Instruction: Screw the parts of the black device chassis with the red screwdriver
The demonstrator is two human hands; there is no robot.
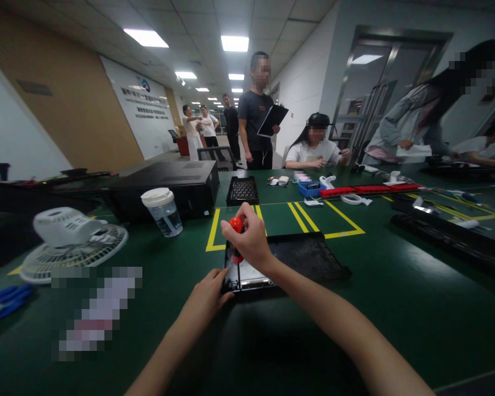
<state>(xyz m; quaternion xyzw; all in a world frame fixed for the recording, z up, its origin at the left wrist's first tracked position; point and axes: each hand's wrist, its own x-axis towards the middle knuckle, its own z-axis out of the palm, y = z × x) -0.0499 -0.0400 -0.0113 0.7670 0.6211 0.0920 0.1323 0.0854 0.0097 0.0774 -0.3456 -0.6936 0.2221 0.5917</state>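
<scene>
A shallow black casing [309, 256] lies on the green table, with a shiny metal plate [251, 274] in its left part. My right hand [249, 236] is closed around an upright red-handled screwdriver [236, 224] above the casing's left end. The screwdriver's tip is too small to make out. At the near left corner of the casing, my left hand [210, 289] grips the edge, thumb along the front and fingers at the side.
To the left are a white fan [66, 236], a lidded plastic cup [164, 212] and a blue glove [8, 302]. Behind stand a large black box [169, 184] and a black tray [242, 191]. A blue bin [311, 188] sits farther right. Several people are across the table.
</scene>
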